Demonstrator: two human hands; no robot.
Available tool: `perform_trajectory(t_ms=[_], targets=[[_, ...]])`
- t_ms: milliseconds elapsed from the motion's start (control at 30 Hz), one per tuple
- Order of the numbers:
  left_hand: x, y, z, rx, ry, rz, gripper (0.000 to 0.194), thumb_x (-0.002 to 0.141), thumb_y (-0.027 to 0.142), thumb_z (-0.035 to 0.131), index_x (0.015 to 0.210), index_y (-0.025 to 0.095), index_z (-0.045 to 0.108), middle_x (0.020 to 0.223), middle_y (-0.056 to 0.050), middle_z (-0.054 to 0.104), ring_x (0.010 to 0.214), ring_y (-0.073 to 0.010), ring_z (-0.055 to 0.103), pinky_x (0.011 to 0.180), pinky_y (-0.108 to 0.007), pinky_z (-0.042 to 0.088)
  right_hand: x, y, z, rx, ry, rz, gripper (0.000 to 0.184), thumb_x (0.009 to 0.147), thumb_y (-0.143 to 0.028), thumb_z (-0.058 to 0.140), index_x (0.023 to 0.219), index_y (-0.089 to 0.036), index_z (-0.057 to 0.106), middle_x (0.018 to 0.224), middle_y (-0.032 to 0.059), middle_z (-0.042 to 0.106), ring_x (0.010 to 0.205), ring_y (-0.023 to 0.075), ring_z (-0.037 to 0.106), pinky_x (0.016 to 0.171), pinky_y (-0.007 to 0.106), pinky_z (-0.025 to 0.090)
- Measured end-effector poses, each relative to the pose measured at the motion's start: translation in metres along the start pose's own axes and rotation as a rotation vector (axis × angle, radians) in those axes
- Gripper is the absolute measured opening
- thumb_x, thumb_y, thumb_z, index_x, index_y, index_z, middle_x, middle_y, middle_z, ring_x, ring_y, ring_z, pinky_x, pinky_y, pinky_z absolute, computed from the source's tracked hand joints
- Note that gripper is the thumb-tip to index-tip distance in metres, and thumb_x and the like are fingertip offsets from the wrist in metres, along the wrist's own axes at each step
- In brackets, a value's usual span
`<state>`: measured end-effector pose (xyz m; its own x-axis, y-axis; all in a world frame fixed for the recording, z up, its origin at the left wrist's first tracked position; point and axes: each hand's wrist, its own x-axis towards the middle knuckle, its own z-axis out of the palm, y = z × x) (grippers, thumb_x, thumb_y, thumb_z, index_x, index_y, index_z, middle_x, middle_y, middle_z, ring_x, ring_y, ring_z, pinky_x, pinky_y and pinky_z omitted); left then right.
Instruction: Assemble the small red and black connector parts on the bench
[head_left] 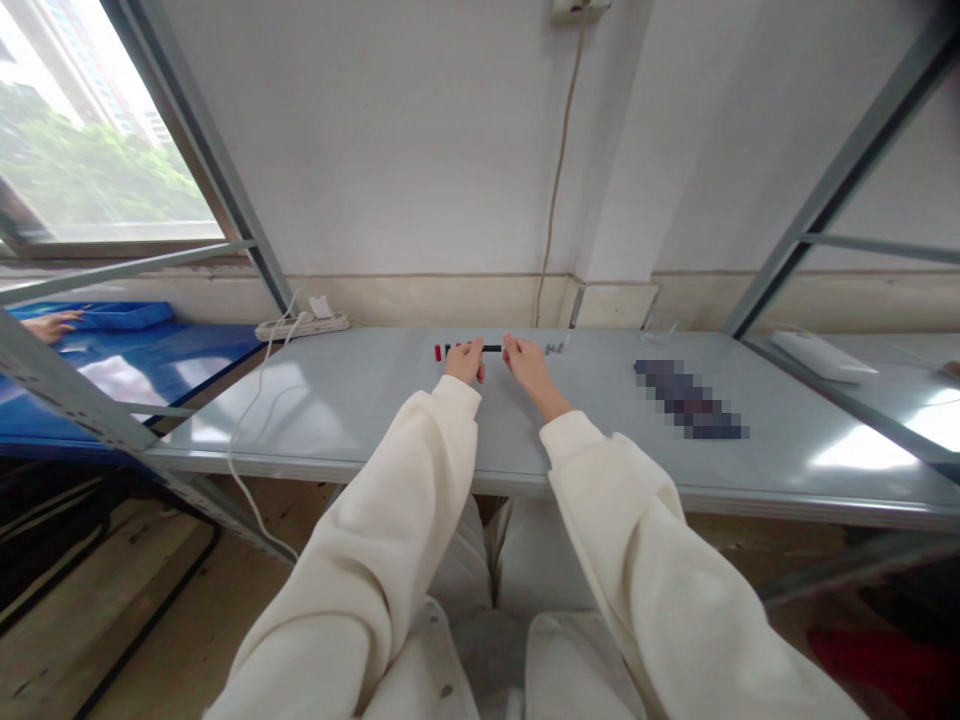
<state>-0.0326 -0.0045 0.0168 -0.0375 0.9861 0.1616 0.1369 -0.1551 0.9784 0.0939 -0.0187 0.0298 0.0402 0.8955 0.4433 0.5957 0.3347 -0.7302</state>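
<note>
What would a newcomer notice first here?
The left hand and right hand, in cream sleeves, meet at a thin black stick in the middle of a grey metal table. To the right on the table, a pixelated strip stands out. At upper left, a bright window shows trees, with a blue tray below it.

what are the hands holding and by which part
The left hand seems to hold a thin black stick near its left end, and the right hand touches its right end with the fingertips; how firm is too small to tell.
</note>
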Motion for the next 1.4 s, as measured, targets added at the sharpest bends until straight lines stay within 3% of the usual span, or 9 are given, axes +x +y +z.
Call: perform_trajectory(t_ms=[133, 367, 600, 733, 900, 1067, 1267, 1400], targets=[[0.0, -0.001, 0.0, 0.057, 0.033, 0.056, 0.042, 0.077, 0.043, 0.039, 0.043, 0.019, 0.036, 0.028, 0.003, 0.039, 0.03, -0.0069, 0.038, 0.038, -0.018, 0.031, 0.001, 0.0, 0.0, 0.023, -0.004, 0.008, 0.048, 0.083, -0.053, 0.025, 0.054, -0.02, 0.044, 0.049, -0.0002, 0.046, 0.055, 0.0133, 0.047, 0.06, 0.025, 0.035], [0.0, 0.004, -0.001, 0.0, 0.088, 0.028, 0.038, 0.079, 0.038, 0.038, 0.047, 0.017, 0.041, 0.032, 0.004, 0.042, 0.028, -0.0069, 0.038, 0.037, -0.02, 0.031, 0.004, 0.004, 0.001, 0.051, -0.017, -0.004, 0.031, 0.083, -0.039, 0.035, 0.06, -0.02, 0.042, 0.056, -0.0014, 0.049, 0.058, 0.0124, 0.048, 0.063, 0.025, 0.035], [-0.001, 0.009, -0.004, -0.012, 0.241, 0.085, 0.029, 0.082, 0.037, 0.038, 0.064, 0.016, 0.047, 0.046, 0.005, 0.051, 0.028, -0.0036, 0.036, 0.034, -0.018, 0.028, 0.009, 0.012, -0.005, 0.032, 0.051, 0.074, 0.027, 0.084, -0.035, 0.034, 0.062, -0.02, 0.041, 0.058, -0.0005, 0.05, 0.061, 0.013, 0.049, 0.064, 0.025, 0.035], [-0.002, 0.007, -0.003, 0.026, 0.103, 0.082, 0.027, 0.078, 0.038, 0.046, 0.063, 0.015, 0.049, 0.048, 0.004, 0.052, 0.029, -0.0039, 0.039, 0.035, -0.019, 0.028, 0.012, 0.014, -0.007, 0.071, 0.105, 0.086, 0.03, 0.083, -0.039, 0.034, 0.062, -0.019, 0.043, 0.064, 0.0016, 0.054, 0.063, 0.013, 0.05, 0.064, 0.025, 0.036], [-0.006, 0.006, 0.001, 0.029, -0.066, 0.093, 0.025, 0.075, 0.036, 0.053, 0.063, 0.014, 0.052, 0.05, 0.003, 0.054, 0.03, -0.0038, 0.04, 0.036, -0.019, 0.03, 0.011, 0.01, -0.002, 0.115, -0.024, 0.037, 0.029, 0.08, -0.042, 0.04, 0.065, -0.018, 0.047, 0.059, -0.0001, 0.053, 0.059, 0.0121, 0.049, 0.061, 0.025, 0.037], [-0.003, 0.004, 0.001, -0.054, -0.02, 0.105, 0.026, 0.074, 0.038, 0.053, 0.066, 0.013, 0.051, 0.055, 0.002, 0.057, 0.031, -0.0027, 0.04, 0.034, -0.017, 0.028, 0.005, 0.005, 0.001, 0.174, -0.162, -0.022, 0.023, 0.075, -0.039, 0.048, 0.07, -0.017, 0.05, 0.065, 0.0012, 0.057, 0.055, 0.01, 0.048, 0.059, 0.024, 0.038], [0.0, 0.003, 0.0, -0.041, -0.015, 0.094, 0.029, 0.075, 0.041, 0.051, 0.061, 0.015, 0.05, 0.042, 0.006, 0.047, 0.029, -0.0028, 0.036, 0.033, -0.016, 0.026, 0.005, 0.003, -0.002, 0.143, -0.191, -0.127, 0.019, 0.071, -0.034, 0.053, 0.068, -0.016, 0.058, 0.073, 0.0032, 0.061, 0.066, 0.0112, 0.051, 0.065, 0.025, 0.039], [-0.001, 0.006, 0.001, -0.064, -0.029, 0.063, 0.022, 0.073, 0.034, 0.054, 0.063, 0.015, 0.05, 0.041, 0.007, 0.044, 0.029, -0.0036, 0.037, 0.032, -0.017, 0.026, 0.006, 0.008, -0.001, 0.201, -0.247, -0.122, 0.022, 0.07, -0.035, 0.052, 0.073, -0.015, 0.059, 0.069, 0.0025, 0.061, 0.063, 0.0108, 0.05, 0.061, 0.024, 0.039]])
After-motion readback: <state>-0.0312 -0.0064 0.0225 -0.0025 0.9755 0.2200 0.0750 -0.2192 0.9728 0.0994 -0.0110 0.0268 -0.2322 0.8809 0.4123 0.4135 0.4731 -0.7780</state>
